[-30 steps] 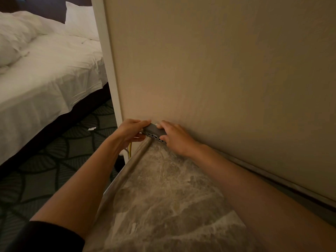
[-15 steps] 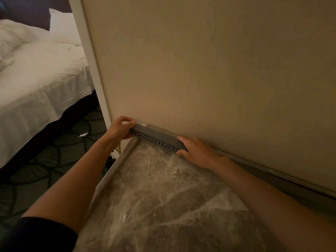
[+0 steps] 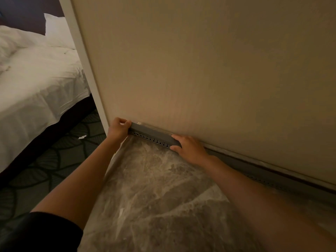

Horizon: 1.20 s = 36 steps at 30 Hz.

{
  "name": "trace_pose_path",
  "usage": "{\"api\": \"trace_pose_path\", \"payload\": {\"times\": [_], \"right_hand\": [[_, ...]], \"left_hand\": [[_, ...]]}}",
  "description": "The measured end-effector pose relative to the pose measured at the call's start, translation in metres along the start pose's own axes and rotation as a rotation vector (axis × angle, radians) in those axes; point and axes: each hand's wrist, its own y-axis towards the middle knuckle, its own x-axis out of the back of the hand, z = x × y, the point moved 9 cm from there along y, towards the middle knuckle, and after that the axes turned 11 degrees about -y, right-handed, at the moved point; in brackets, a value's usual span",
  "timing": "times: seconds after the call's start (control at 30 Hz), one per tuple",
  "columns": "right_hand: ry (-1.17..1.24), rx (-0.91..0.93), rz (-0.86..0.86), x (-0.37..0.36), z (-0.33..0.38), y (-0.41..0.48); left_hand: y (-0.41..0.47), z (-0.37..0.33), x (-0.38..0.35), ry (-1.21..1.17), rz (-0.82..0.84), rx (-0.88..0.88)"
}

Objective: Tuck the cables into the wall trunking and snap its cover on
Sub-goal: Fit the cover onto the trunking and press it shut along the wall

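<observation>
Both hands are on the grey trunking (image 3: pixel 154 136) now, right where the wall (image 3: pixel 200 70) meets the marble-look top (image 3: pixel 154 197). The left hand (image 3: pixel 118 129) is curled around its near end by the white corner post (image 3: pixel 85 70), fingers wrapped over the end. The right hand (image 3: pixel 189 148) lies flatter, fingertips pressed on the upper face and the thumb under the front edge, pinching the strip.

It looks like thin moulded plastic: light, fairly stiff along its length, but likely to flex or twist if pushed at one spot only. That smooth matte face offers little grip, so the ends and the slotted front edge are the sensible places to hold. A row of small keyhole-shaped slots runs along the front.

No cables visible from here; in this dim light I can't tell whether they're already inside. The top is glossy and veined, the wall has a fine woven texture, and a white bed (image 3: pixel 36 88) sits off to the left.
</observation>
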Motion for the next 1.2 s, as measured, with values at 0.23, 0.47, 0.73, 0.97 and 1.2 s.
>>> {"api": "trace_pose_path", "payload": {"times": [0.23, 0.47, 0.73, 0.97, 1.2], "right_hand": [[0.015, -0.008, 0.114, -0.003, -0.019, -0.014], [-0.044, -0.128, 0.100, -0.001, -0.081, -0.063], [-0.083, -0.248, 0.020, 0.007, -0.129, -0.104], [-0.152, -0.181, 0.016, 0.006, -0.110, -0.097], [-0.177, -0.118, -0.031, 0.003, -0.108, -0.094]], "left_hand": [[-0.056, -0.048, -0.078, 1.038, 0.291, -0.560], [-0.098, -0.028, -0.151, 1.019, 0.753, -0.644], [-0.098, -0.028, -0.155, 0.970, 0.689, -0.716], [-0.120, -0.035, -0.166, 1.090, 0.757, -0.739], [-0.165, -0.023, -0.215, 1.215, 0.786, -0.877]]}}
